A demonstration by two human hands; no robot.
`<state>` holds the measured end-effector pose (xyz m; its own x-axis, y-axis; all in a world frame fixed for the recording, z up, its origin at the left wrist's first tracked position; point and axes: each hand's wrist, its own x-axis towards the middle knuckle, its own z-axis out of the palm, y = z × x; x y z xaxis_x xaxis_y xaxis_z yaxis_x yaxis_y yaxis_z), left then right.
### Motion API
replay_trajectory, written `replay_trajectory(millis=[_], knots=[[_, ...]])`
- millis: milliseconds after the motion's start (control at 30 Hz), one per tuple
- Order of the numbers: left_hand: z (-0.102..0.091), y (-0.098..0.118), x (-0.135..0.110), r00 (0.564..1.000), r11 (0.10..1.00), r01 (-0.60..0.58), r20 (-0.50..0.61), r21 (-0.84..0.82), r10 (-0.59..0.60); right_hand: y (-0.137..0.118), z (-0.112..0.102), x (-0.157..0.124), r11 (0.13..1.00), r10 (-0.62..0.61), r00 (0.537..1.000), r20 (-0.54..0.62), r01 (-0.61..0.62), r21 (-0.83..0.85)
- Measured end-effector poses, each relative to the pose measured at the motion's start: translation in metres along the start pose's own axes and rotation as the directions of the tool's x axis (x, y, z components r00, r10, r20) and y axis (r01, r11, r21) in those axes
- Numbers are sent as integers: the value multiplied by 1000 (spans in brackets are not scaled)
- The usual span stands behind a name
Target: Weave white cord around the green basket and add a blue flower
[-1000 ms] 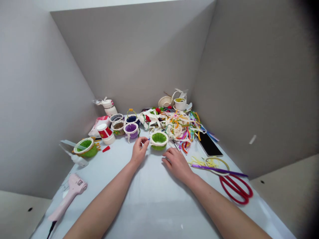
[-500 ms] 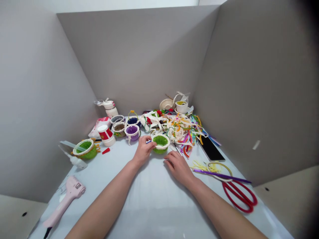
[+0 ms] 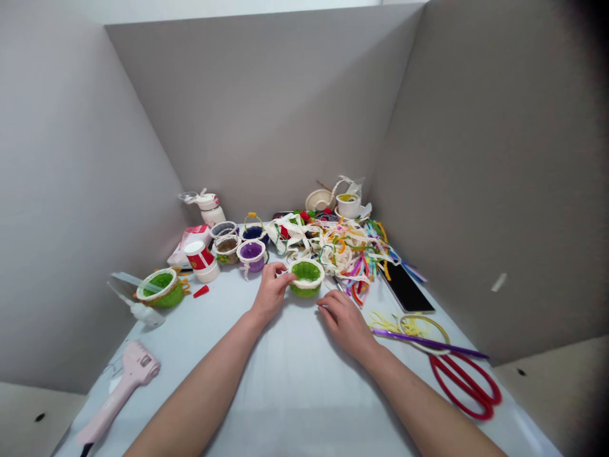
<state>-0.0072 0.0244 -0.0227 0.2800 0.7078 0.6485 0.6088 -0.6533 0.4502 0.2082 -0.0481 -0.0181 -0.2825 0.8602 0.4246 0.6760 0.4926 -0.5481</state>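
A small green basket [image 3: 306,278] with a cream lace rim stands on the pale table [image 3: 285,387]. My left hand [image 3: 269,292] is at its left side, fingers pinched against the rim; a bit of blue shows at the fingertips. My right hand [image 3: 345,321] lies on the table just right of the basket, fingers curled down, not touching it. Behind the basket lies a tangle of lace trim and coloured pipe cleaners [image 3: 342,247].
Several small lace-rimmed baskets [image 3: 240,244] stand behind, a larger green one [image 3: 160,289] at left. A red and white cup [image 3: 200,258], a pink glue gun [image 3: 124,381], red scissors [image 3: 469,384], a purple stick [image 3: 428,343], a black phone [image 3: 404,289]. Grey walls enclose the table.
My left hand has closed in onto the green basket's left rim. The right hand has stayed on the table near the basket. The view has shifted slightly.
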Motion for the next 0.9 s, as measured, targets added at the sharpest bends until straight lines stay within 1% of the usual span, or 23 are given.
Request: replay_trajectory(millis=[133,233,367,467,533,567,600,633,667,700,733,767,800,833,867,900], knots=[[0,2,1,999,999,-27,-26,34,28,0,1,0,1000,-11,1000,-2,11,16],[-2,5,-1,995,996,-48,-86,78,55,3,1,0,999,-18,999,-35,19,31],[-7,9,-4,983,992,-31,-175,124,52,4,1,-1,999,-20,996,-84,24,44],[-10,9,-6,977,991,-35,-206,126,61,2,0,-1,999,-24,995,-102,28,42],[-11,8,-6,977,992,-36,-204,123,61,3,-7,2,1000,-9,991,-131,11,13],[-11,8,-6,977,992,-34,-203,125,59,5,-14,4,1000,14,988,-156,-18,-24],[-11,7,-6,978,991,-33,-199,130,59,10,-23,7,994,54,981,-186,-70,-79],[-11,7,-6,979,990,-34,-196,137,61,17,-34,9,977,112,968,-223,-148,-151],[-10,7,-6,979,989,-39,-192,142,66,27,-45,10,936,193,945,-264,-258,-241],[-10,7,-6,979,988,-46,-188,145,73,38,-58,11,860,295,905,-306,-392,-328],[-10,7,-5,980,988,-56,-183,144,82,51,-69,11,759,400,849,-345,-517,-394],[-10,7,-5,980,988,-66,-177,141,91,64,-80,11,654,492,794,-357,-608,-450],[-10,7,-5,981,988,-75,-170,137,98,77,-88,10,559,574,738,-356,-670,-488],[-10,8,-5,981,988,-80,-163,133,102,90,-94,8,490,643,687,-337,-708,-509],[-10,8,-5,983,988,-82,-156,130,102,100,-97,7,444,700,644,-309,-731,-518],[-10,8,-5,984,989,-80,-147,128,99,109,-99,6,421,741,612,-275,-744,-519]])
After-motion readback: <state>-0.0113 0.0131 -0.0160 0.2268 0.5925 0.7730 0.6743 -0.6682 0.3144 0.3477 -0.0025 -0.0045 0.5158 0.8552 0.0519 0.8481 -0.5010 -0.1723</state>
